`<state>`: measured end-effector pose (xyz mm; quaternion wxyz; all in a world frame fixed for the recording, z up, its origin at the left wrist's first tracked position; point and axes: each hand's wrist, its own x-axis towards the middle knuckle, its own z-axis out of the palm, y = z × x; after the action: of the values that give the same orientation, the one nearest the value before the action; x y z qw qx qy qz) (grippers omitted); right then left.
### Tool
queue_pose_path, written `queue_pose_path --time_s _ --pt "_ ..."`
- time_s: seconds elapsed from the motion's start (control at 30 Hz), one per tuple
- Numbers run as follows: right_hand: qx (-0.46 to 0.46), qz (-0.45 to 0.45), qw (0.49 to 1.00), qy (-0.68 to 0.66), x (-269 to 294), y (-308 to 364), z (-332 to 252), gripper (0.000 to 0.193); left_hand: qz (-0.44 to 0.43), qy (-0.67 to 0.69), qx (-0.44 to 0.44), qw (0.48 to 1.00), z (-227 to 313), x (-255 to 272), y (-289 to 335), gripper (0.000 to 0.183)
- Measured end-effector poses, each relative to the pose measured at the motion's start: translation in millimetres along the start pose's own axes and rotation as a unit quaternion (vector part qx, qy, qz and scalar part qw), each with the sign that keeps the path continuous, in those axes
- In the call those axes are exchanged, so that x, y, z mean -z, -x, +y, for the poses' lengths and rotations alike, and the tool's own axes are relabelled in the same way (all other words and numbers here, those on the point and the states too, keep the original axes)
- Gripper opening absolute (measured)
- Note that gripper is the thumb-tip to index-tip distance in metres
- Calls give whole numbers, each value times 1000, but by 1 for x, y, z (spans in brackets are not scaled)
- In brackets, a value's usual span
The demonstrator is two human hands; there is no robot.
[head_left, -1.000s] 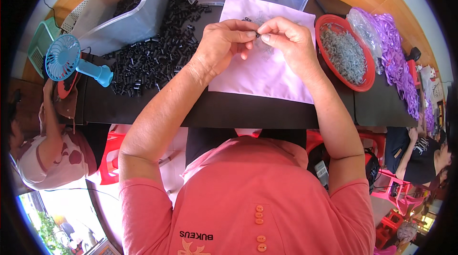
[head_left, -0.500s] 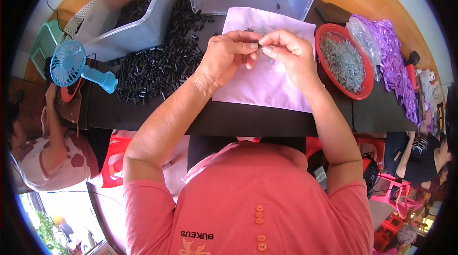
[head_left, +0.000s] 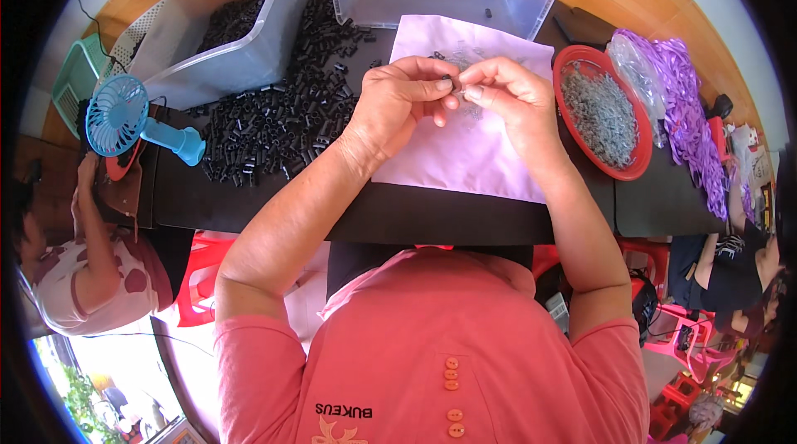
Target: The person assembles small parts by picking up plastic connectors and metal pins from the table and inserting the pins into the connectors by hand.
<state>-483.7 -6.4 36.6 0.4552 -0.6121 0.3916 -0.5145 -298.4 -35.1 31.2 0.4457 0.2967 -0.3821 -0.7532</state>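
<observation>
Over a pale pink cloth (head_left: 461,163), my two hands meet almost fingertip to fingertip. My left hand (head_left: 392,105) pinches a small black plastic piece (head_left: 454,80) between thumb and forefinger, its other fingers curled beneath. Thumb and forefinger of my right hand (head_left: 521,104) are pressed together close beside that piece; whatever they hold is too small to make out. Several small clear pieces (head_left: 473,112) lie scattered on the cloth under and behind my hands.
A heap of black pieces (head_left: 278,129) lies left, below a clear bin (head_left: 224,70). Another clear bin (head_left: 432,4) stands behind the cloth. To the right are a red basket (head_left: 621,174) of clear pieces and purple straps (head_left: 687,112). A blue fan (head_left: 178,141) stands left; people sit at both sides.
My right fingertips have drawn slightly away from the black piece and lowered a little. My left hand keeps its pinch. The whole view has shifted slightly.
</observation>
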Motion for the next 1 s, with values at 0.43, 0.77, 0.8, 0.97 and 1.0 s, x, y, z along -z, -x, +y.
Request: queue_pose_path --time_s 0.43,0.77,0.8,0.97,1.0 --pt "13 20 1000 10 2 -1 -13 13 -1 -187 -137 973 -6 -9 6 34" --pt "48 3 994 101 2 1 -8 17 -18 -279 -180 943 -11 -12 9 43" --pt "49 0 992 116 3 1 -8 17 -17 -280 -181 943 -10 -14 10 43" --pt "57 -5 993 106 -1 0 -2 17 -15 -259 -151 954 -6 -15 10 45" --pt "63 -3 993 100 -3 -1 -1 17 -12 -253 -139 957 -4 -15 9 46"
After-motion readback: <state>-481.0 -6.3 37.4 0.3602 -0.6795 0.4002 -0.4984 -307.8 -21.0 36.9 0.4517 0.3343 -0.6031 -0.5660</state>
